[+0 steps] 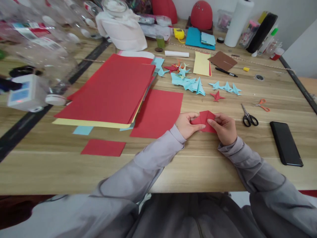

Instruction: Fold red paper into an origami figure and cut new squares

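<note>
Between my two hands is a small piece of folded red paper (205, 118), with creases and a pointed top edge. My left hand (186, 125) pinches its left side, thumb on top. On the right side my right hand (225, 128) grips it, its thumb pressing the front face. Just left of my hands lies a flat red sheet (160, 112), partly under a stack of large red sheets (111, 89). A small red paper rectangle (103, 147) rests nearer the table's front edge. Beyond my hands sit a folded red paper star shape (217, 96) and several light blue folded cranes (227, 87).
Black-handled scissors (249, 117), small orange scissors (262, 105) and a black phone (286, 143) lie to the right. More blue folded pieces (188, 83), yellow paper (201, 63) and a black pen (226, 72) are farther back. Plastic bottles (47, 49) crowd the left.
</note>
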